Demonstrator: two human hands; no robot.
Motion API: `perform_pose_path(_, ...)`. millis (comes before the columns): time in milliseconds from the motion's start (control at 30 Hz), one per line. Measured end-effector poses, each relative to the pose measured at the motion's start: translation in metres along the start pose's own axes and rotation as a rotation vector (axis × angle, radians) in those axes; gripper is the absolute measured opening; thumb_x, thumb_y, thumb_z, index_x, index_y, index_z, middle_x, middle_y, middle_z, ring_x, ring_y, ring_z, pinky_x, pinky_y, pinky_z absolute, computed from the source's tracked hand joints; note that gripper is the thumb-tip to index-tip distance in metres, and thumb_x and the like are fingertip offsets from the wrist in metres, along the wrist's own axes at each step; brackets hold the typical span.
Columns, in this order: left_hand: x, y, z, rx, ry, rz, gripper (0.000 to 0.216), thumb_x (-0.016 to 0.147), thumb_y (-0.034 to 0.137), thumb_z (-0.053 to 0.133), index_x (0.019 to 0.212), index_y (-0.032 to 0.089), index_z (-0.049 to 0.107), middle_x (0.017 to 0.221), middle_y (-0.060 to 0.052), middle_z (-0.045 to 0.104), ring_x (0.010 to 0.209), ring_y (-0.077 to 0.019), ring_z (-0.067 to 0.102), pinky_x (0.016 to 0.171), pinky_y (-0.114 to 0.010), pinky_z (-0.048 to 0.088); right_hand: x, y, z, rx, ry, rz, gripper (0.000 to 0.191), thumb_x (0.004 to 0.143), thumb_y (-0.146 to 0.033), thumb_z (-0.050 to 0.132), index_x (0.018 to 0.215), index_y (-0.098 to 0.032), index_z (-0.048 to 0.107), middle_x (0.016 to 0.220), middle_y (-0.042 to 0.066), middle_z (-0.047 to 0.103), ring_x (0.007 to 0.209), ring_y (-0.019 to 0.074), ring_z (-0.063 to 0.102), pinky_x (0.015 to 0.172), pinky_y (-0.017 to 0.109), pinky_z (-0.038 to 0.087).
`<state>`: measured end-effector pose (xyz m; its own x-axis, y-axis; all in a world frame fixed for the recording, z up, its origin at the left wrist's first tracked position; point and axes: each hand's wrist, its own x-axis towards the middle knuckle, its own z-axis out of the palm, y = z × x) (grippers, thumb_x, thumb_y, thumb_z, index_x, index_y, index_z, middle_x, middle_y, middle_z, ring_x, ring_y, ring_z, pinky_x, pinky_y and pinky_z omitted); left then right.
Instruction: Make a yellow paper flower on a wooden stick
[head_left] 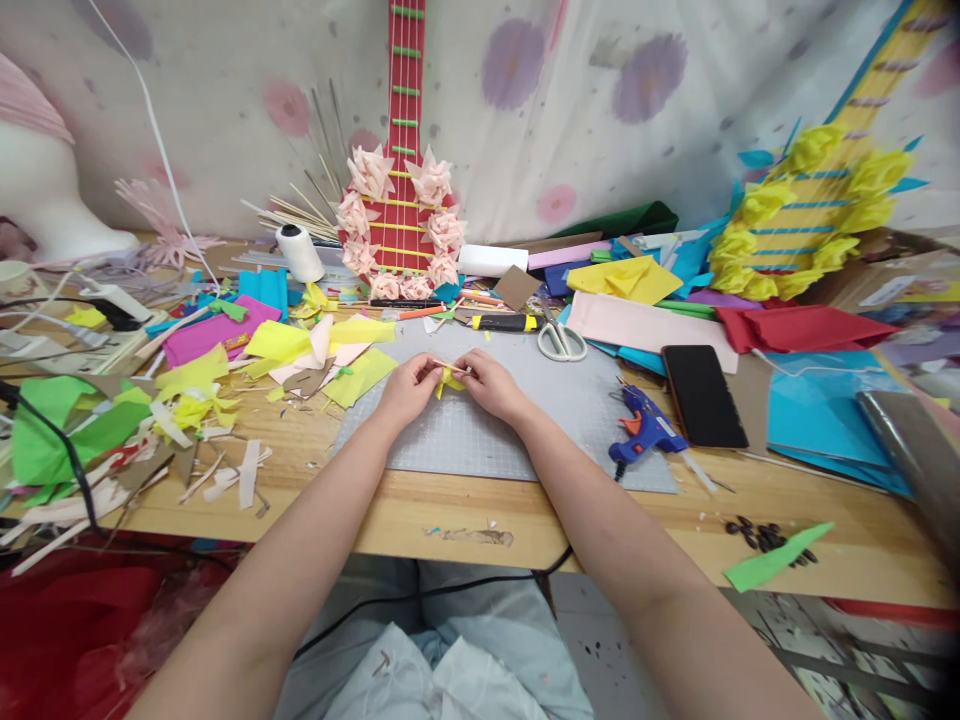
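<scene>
Over the grey cutting mat (480, 440), my left hand (410, 390) and my right hand (491, 384) face each other with fingertips pinched. Between them runs a thin stick (448, 367), one end at each hand. A small piece of yellow paper (448, 382) hangs at the stick, close to the left fingertips; how it is attached is too small to tell. Yellow paper sheets (361, 376) lie left of my left hand. Beyond the hands are a yellow-and-black utility knife (504, 323) and scissors (562, 342).
A blue glue gun (646, 425) and a phone (703, 395) lie to the right. Paper scraps (247, 470) crowd the left. A red paper guitar (405, 200) with pink flowers stands at the back, a yellow one (799, 215) back right. A black cable (420, 597) crosses my lap.
</scene>
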<state>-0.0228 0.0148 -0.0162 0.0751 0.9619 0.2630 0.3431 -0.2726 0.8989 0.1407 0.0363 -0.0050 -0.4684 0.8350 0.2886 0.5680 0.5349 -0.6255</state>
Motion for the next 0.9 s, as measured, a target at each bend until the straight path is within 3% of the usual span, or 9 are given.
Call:
perform_pose_path(100, 0.000, -0.001, 0.001, -0.060, 0.007, -0.031, 0.022, 0.075, 0.027, 0.050, 0.095, 0.018, 0.054, 0.071, 0.001, 0.058, 0.057, -0.0092, 0.051, 0.056, -0.022, 0.041, 0.001, -0.001, -0.007, 0.001, 0.033, 0.091, 0.022, 0.081, -0.037, 0.046, 0.090, -0.019, 0.053, 0.090, 0.002, 0.057, 0.067, 0.0102, 0.048, 0.064, 0.023, 0.036)
perform_pose_path(233, 0.000, 0.004, 0.001, -0.116, 0.016, -0.072, 0.025, 0.077, 0.027, 0.049, 0.100, 0.018, 0.050, 0.069, 0.002, 0.055, 0.044, -0.0052, 0.044, 0.046, -0.020, 0.037, 0.001, -0.004, -0.020, -0.134, 0.082, 0.203, 0.033, 0.088, -0.044, 0.029, 0.090, -0.020, 0.052, 0.083, 0.002, 0.060, 0.070, 0.0129, 0.051, 0.060, 0.024, 0.033)
perform_pose_path(467, -0.003, 0.008, 0.000, -0.233, 0.009, -0.122, 0.039, 0.067, 0.019, 0.056, 0.104, 0.019, 0.044, 0.076, 0.000, 0.055, 0.058, -0.0086, 0.054, 0.039, -0.015, 0.036, -0.004, -0.012, -0.019, -0.429, -0.022, 0.124, 0.029, 0.087, -0.039, 0.036, 0.082, -0.021, 0.057, 0.084, 0.004, 0.065, 0.075, 0.0150, 0.054, 0.055, 0.025, 0.025)
perform_pose_path(700, -0.003, 0.006, 0.001, -0.227, 0.003, -0.096, 0.049, 0.065, 0.026, 0.062, 0.108, 0.019, 0.040, 0.071, 0.002, 0.052, 0.058, -0.0082, 0.051, 0.042, -0.016, 0.041, -0.002, -0.021, -0.018, -0.542, -0.074, 0.103, 0.052, 0.089, -0.051, 0.019, 0.081, -0.020, 0.060, 0.080, 0.007, 0.066, 0.071, 0.0152, 0.056, 0.055, 0.026, 0.024)
perform_pose_path(900, -0.002, 0.005, 0.002, -0.229, 0.013, -0.085, 0.044, 0.069, 0.031, 0.062, 0.106, 0.019, 0.042, 0.071, 0.002, 0.053, 0.056, -0.0075, 0.051, 0.045, -0.018, 0.042, -0.002, -0.025, -0.015, -0.551, -0.122, 0.118, 0.066, 0.085, -0.059, 0.011, 0.080, -0.020, 0.064, 0.079, 0.008, 0.067, 0.071, 0.0171, 0.057, 0.056, 0.026, 0.027)
